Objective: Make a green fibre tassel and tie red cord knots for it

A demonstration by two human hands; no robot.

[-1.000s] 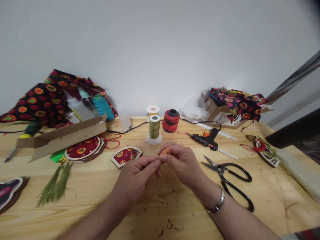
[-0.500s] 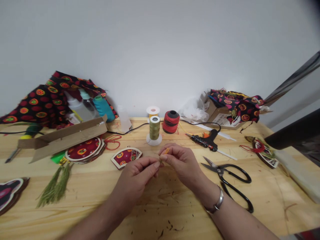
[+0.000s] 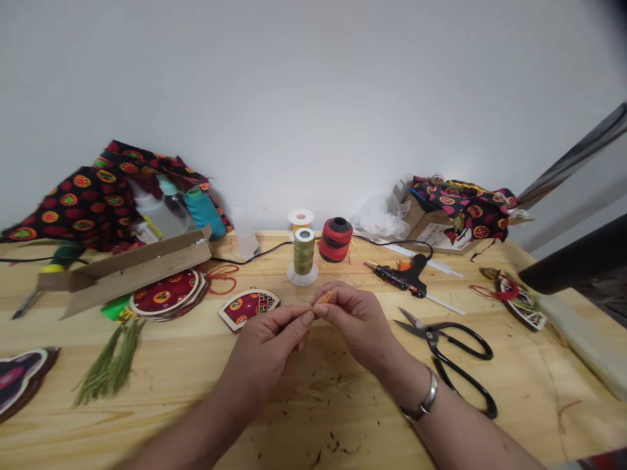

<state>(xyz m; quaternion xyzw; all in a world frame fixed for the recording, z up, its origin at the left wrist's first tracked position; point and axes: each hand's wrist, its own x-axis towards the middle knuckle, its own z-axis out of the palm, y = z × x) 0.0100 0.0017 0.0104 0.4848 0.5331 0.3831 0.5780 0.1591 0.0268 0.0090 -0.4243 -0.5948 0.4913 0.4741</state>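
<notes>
- above the wooden workbench (image 3: 313, 418), between both hands: small orange thread bundle (image 3: 323, 298)
- right hand (image 3: 355, 323): fingertips (image 3: 318, 310) pinching it
- left hand (image 3: 264, 349): fingers curled toward it, contact unclear
- risk: a loosened pinch could drop it among the dark thread scraps (image 3: 334, 438)

Two grips, left grip (image 3: 267, 343) and right grip (image 3: 355, 323); one orange thread bundle (image 3: 324, 297) between them. Beyond the grips, four thread spools (image 3: 304, 251). Right of the right grip, one glue gun (image 3: 404, 275), one pair of scissors (image 3: 443, 346). Left of the left grip, two green tassels (image 3: 110, 365).
</notes>
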